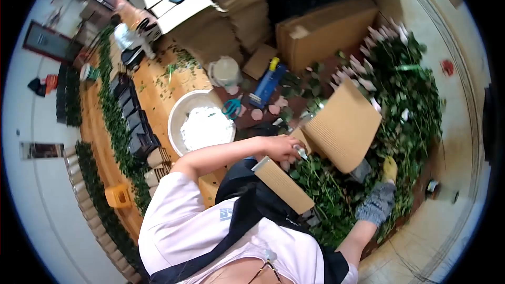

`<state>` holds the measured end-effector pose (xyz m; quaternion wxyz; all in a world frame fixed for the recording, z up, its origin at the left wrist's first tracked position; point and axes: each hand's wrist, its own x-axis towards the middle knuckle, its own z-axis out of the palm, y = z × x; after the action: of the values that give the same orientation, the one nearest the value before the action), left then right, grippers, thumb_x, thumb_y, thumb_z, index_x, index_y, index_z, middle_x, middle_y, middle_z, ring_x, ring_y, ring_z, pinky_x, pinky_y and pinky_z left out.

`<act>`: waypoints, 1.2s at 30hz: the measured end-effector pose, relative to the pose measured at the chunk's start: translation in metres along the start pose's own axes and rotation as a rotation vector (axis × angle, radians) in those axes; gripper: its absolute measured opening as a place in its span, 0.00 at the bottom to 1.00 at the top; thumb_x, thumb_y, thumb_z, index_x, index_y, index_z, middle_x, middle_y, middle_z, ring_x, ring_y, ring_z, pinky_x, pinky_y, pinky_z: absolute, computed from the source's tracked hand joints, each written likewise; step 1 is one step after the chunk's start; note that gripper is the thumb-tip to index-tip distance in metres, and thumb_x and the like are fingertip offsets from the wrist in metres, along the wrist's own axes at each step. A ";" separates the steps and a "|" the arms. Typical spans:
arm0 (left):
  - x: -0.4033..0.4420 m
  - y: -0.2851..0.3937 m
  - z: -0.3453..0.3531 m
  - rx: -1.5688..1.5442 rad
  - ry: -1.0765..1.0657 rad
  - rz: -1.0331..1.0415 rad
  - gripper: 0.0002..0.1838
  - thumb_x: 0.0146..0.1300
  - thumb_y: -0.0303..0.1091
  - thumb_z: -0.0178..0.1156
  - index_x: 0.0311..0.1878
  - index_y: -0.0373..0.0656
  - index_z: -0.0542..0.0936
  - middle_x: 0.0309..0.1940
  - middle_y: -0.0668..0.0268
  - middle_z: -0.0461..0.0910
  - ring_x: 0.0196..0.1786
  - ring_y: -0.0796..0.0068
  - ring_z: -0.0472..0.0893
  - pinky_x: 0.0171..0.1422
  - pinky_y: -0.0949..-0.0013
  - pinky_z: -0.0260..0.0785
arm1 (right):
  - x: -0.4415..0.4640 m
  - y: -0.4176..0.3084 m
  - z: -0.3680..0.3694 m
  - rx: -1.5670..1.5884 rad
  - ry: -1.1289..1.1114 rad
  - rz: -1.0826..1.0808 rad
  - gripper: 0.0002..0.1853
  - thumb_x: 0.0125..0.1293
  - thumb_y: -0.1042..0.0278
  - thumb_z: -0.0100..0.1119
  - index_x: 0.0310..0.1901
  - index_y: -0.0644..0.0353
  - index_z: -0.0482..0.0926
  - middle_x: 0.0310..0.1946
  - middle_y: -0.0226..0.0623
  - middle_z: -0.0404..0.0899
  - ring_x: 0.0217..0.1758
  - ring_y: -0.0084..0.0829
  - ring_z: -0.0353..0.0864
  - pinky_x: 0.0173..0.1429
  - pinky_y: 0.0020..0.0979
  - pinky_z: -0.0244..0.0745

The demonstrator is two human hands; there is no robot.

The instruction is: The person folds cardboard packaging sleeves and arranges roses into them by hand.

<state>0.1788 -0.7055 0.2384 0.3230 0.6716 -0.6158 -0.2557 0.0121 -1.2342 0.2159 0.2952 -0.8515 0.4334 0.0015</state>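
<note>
Landmark: board (344, 126). Stems (323, 189) lie below and right of it; pale pink flowers (360, 68) lie above its upper right side. A strip (284, 185) of similar card is below and left. Left hand (283, 148): left of the board, fingers curled around a pale item (301, 152) too small to identify. Right hand (390, 169), in a yellow glove: right of the board's lower end, over the stems; its grip cannot be told. Step, by judgement: handling the stems around the board. The next move appears to require steady board support and light pressure on leaves. Writing: shirt badge (225, 214), blue, illegible; no brand readable.
</note>
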 end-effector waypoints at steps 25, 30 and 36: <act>0.008 0.013 0.008 0.234 0.147 -0.068 0.34 0.51 0.43 0.70 0.62 0.40 0.75 0.50 0.58 0.79 0.56 0.57 0.77 0.65 0.55 0.64 | -0.285 -0.098 0.091 -0.561 0.261 -0.344 0.07 0.64 0.71 0.59 0.39 0.54 0.86 0.23 0.36 0.82 0.27 0.38 0.82 0.33 0.40 0.77; 0.016 0.022 -0.001 0.395 0.054 -0.051 0.31 0.48 0.45 0.72 0.56 0.43 0.81 0.56 0.56 0.75 0.61 0.54 0.72 0.63 0.54 0.64 | -0.286 -0.073 0.109 -0.499 0.259 -0.191 0.10 0.67 0.67 0.54 0.34 0.53 0.86 0.24 0.34 0.83 0.30 0.35 0.84 0.35 0.36 0.77; 0.022 0.020 0.001 0.407 0.033 -0.129 0.33 0.42 0.43 0.76 0.54 0.45 0.79 0.63 0.49 0.67 0.72 0.42 0.59 0.77 0.43 0.52 | -0.292 -0.092 0.101 -0.502 0.246 -0.127 0.08 0.61 0.69 0.58 0.38 0.49 0.86 0.25 0.33 0.83 0.31 0.36 0.84 0.35 0.40 0.77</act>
<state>0.1674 -0.7281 0.2538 0.1739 0.7651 -0.6051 -0.1349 -0.0766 -0.9267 0.2537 0.0199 -0.9171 0.3979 -0.0133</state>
